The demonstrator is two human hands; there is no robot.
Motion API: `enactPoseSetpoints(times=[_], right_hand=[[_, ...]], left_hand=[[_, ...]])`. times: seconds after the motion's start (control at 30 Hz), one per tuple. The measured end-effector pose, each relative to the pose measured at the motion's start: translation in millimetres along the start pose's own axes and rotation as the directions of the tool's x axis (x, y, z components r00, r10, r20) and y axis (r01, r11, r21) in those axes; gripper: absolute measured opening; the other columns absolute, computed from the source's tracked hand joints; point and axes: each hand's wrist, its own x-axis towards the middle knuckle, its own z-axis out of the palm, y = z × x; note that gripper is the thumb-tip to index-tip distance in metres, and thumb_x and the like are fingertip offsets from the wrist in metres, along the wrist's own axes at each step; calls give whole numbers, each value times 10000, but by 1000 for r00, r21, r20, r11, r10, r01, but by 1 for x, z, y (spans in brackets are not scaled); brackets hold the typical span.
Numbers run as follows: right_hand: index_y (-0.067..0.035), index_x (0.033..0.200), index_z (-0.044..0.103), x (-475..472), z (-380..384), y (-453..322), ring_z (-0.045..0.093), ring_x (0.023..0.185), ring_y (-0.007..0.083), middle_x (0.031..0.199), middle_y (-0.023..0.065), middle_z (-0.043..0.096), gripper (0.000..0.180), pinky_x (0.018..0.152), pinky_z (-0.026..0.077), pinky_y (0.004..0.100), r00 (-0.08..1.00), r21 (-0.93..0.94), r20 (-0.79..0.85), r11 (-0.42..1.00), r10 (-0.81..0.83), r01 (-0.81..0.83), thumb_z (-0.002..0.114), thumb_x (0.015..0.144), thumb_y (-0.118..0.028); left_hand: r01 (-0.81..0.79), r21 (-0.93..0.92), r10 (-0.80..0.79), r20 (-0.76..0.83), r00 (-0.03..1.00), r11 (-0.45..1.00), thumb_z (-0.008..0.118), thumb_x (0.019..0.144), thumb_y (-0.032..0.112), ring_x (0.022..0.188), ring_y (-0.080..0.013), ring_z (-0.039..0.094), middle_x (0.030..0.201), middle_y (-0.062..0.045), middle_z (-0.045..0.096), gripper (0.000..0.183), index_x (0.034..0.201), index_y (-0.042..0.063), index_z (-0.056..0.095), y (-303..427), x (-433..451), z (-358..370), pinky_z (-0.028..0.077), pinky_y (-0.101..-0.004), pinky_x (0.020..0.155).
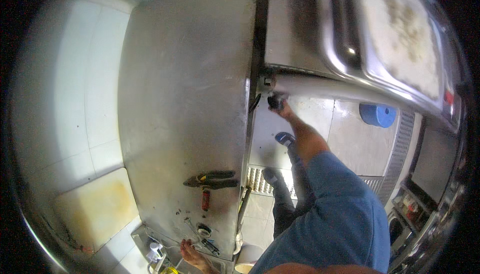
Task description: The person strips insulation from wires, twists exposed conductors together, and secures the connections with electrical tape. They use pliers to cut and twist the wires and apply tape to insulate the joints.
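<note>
My right hand (286, 111) reaches down beside the edge of a stainless steel table (180, 98). It is closed around a dark, blurred object (276, 100), whose kind I cannot make out. At the table's near end, my left hand (192, 254) rests low with its fingers slightly apart and nothing visible in them. Close to it lie a dark ring-shaped roll (204, 230), a slim metal tool (191, 226) and a small dark tool (210, 247). Farther along are black-handled pliers (212, 179) and a red-handled tool (206, 200), with several small bits nearby.
A yellowed board (99, 206) leans against the white tiled wall (88, 86). A sink with a faucet (155, 251) adjoins the table. Large metal equipment (345, 45) overhangs the upper right. A blue plastic object (378, 115) stands on the floor; a pale bucket (248, 261) stands near me.
</note>
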Motion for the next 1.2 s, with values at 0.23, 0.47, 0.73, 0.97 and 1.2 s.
enactPoseSetpoints(times=[0.23, 0.47, 0.73, 0.97, 1.2], right_hand=[[-46, 1106, 569, 28, -42, -16, 593, 941, 331, 1043, 157, 618, 347, 846, 488, 435, 868, -766, 196, 481, -456, 426, 582, 810, -225], [-46, 933, 611, -5, -36, -152, 627, 877, 341, 955, 184, 634, 242, 761, 506, 453, 977, -991, -47, -131, 207, -20, 501, 792, -209], [-119, 1377, 302, -60, -24, -175, 468, 1132, 414, 1335, 269, 373, 686, 880, 440, 486, 992, -998, -67, 2, 106, -67, 597, 761, -197], [-2, 962, 583, -200, 70, -222, 556, 931, 340, 988, 188, 592, 183, 813, 453, 430, 736, -732, 673, 210, 74, 649, 564, 810, -101], [-26, 1087, 567, -290, 207, -284, 556, 543, 165, 636, 99, 574, 237, 524, 455, 311, 722, -689, 670, 506, 173, 519, 484, 871, -78]], left_hand=[[123, 69, -122, -27, 992, 990, 362, 921, 349, 1141, -299, 482, 1286, -130, 486, 497, 1316, 49, 396, 5, -30, -22, 335, -387, 981], [-73, -27, 65, -205, 977, 997, 377, 952, 401, 998, -261, 561, 1151, -137, 547, 513, 1256, 0, 479, 19, -62, -27, 446, -403, 870], [-249, -77, 225, -231, 946, 966, 457, 954, 200, 937, -215, 593, 1041, -143, 588, 334, 1181, -44, 488, 56, -99, -46, 510, -336, 777], [-319, -417, 235, -240, 942, 851, 516, 926, 134, 730, -161, 612, 827, -98, 638, 273, 1114, -63, 532, 56, -135, -85, 520, -306, 692], [-557, -570, 487, -289, 824, 604, 575, 883, 120, 948, -204, 565, 1037, -127, 573, 286, 1118, -28, 506, 42, -162, -124, 471, -364, 838]])
